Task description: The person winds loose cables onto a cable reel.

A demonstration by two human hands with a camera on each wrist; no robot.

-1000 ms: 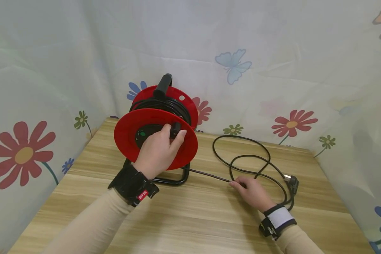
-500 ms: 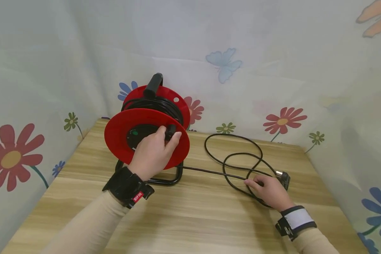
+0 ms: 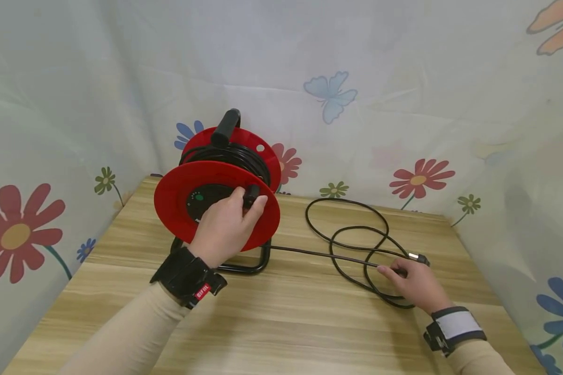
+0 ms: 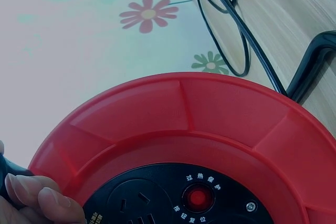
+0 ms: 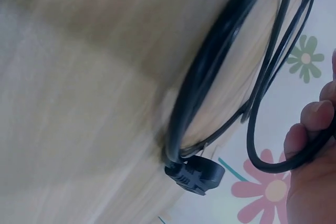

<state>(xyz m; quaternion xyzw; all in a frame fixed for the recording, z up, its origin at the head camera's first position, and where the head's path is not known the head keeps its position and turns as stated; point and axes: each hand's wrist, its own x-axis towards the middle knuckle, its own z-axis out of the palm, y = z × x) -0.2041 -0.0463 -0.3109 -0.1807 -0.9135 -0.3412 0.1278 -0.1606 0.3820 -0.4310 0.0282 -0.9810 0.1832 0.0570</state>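
A red cable reel (image 3: 173, 182) with a black carry handle (image 3: 226, 128) stands at the left of the table, black cord wound on its drum. My left hand (image 3: 225, 221) grips the black knob (image 3: 251, 195) on the reel's front disc. From the reel's underside a straight stretch of black cord (image 3: 309, 253) runs to my right hand (image 3: 417, 284), which holds it between thumb and curled fingers. Beyond that hand the cord lies in loose loops. Its plug (image 5: 197, 174) lies on the wood in the right wrist view; the right hand partly overlaps it in the head view.
The reel rests on a black tube stand (image 3: 244, 269). Behind and beside the wooden table (image 3: 281, 323) hangs a pale curtain (image 3: 262, 52) printed with flowers and butterflies. A red button (image 4: 198, 198) and socket slots show on the reel's black centre.
My right hand has moved right, and the straight cord between it and the reel is longer. The left hand stays on the knob. The head view has shifted slightly.
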